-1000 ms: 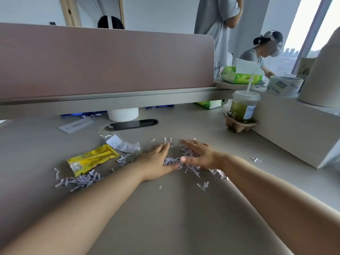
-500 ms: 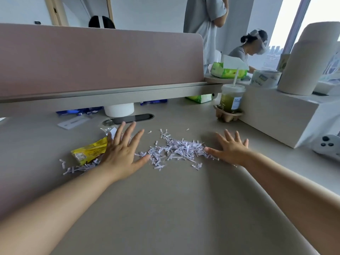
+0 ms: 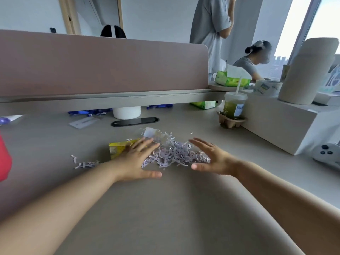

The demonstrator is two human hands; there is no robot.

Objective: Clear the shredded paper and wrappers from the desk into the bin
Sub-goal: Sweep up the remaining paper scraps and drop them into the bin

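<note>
A pile of shredded paper (image 3: 174,155) lies on the grey desk (image 3: 165,208) between my two hands. My left hand (image 3: 136,161) lies flat with straight fingers on the pile's left side, partly over a yellow wrapper (image 3: 117,149). My right hand (image 3: 211,157) stands open on its edge against the pile's right side. A clear plastic wrapper (image 3: 156,134) with a white label sits at the pile's far edge. A smaller scatter of shreds (image 3: 83,162) lies apart to the left. No bin is clearly in view.
A red object (image 3: 4,159) shows at the left edge. An iced drink (image 3: 234,107) in a cardboard holder stands at the back right beside a white box (image 3: 279,124). A game controller (image 3: 327,153) lies at the right. A pink partition (image 3: 103,67) runs along the back.
Both hands have moved inward, pushing the shreds into a tighter pile. The left hand has slid right over the yellow wrapper, and the clear wrapper now sits against the pile.
</note>
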